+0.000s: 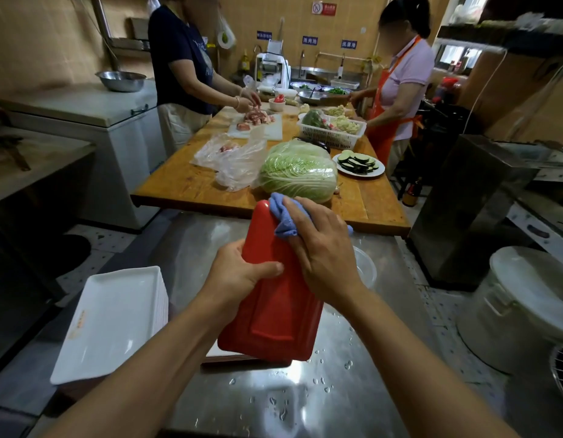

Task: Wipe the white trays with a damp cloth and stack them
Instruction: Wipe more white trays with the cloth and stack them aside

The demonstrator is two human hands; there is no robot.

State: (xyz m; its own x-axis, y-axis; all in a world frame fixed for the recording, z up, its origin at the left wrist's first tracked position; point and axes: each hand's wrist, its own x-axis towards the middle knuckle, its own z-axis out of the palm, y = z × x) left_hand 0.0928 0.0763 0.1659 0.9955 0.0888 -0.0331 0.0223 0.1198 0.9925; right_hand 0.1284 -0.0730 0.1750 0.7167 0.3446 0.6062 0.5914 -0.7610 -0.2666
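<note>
A red tray (275, 298) is held tilted up over the steel counter (352, 390), underside facing the camera, near edge resting on what looks like more trays under it (can't tell how many). It's gripped on its left edge by the left hand (242, 273), thumb curled over the red face, fingers hidden behind. The right hand (321, 254) is pressed on the far right part of the tray w/ a blue cloth (281, 216) bunched under the fingers, which are curled round it.

The stack of white trays (112, 320) sits on the near left of the counter, just beside the red one, not touching the hands. Water drops are scattered on the steel near the tray's near edge. A clear bowl (365, 267) is partly hidden behind the right wrist.

Farther back, a wooden table (179, 184) is loaded w/ a napa cabbage (299, 175), plastic bags (232, 159), a plate of sliced eggplant (359, 164) and a white basket (330, 134) of veg. 2 other people are at the far end, 1 on the left side & 1 on the right in an orange apron. A lidded white bucket (526, 305) stands on the right.
</note>
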